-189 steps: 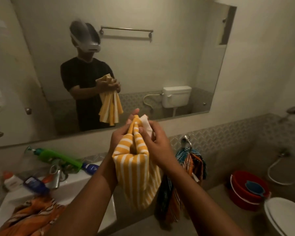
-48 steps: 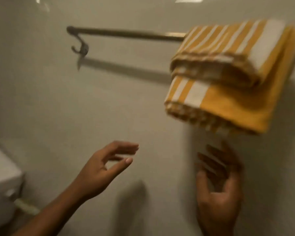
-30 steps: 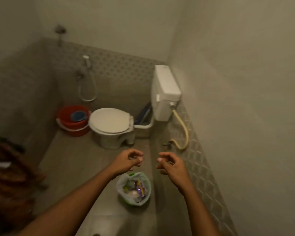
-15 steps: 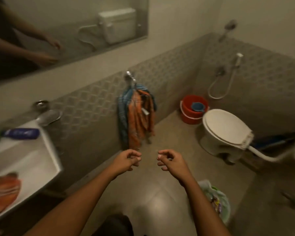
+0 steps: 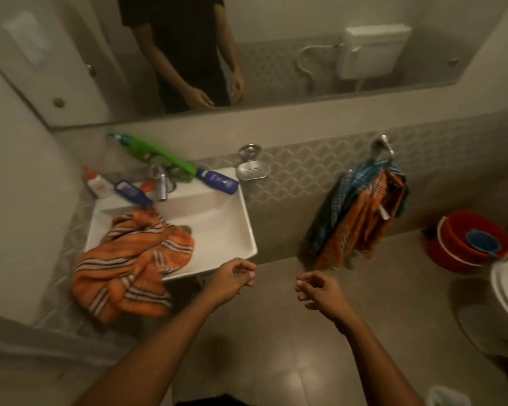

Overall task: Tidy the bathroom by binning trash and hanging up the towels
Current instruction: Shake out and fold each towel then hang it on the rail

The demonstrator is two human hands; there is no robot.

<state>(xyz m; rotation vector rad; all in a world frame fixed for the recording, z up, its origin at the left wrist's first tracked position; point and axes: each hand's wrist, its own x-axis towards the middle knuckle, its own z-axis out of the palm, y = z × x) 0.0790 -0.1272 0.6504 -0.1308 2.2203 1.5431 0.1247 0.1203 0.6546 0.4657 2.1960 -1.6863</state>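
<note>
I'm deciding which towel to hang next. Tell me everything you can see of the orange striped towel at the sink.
The orange striped towel is soft, crumpled cloth, orange with bands of white and dark stripes. It lies bunched, not folded, in the left part of the white sink, and spills over the front left rim, where its lower part hangs below the basin. One end lies near the drain. Neither hand touches it; the left hand hovers just to its right, empty.

A towel [image 5: 129,262] spills from the sink [image 5: 232,227] over its left front edge; more towels [image 5: 361,221] hang rightward.
</note>
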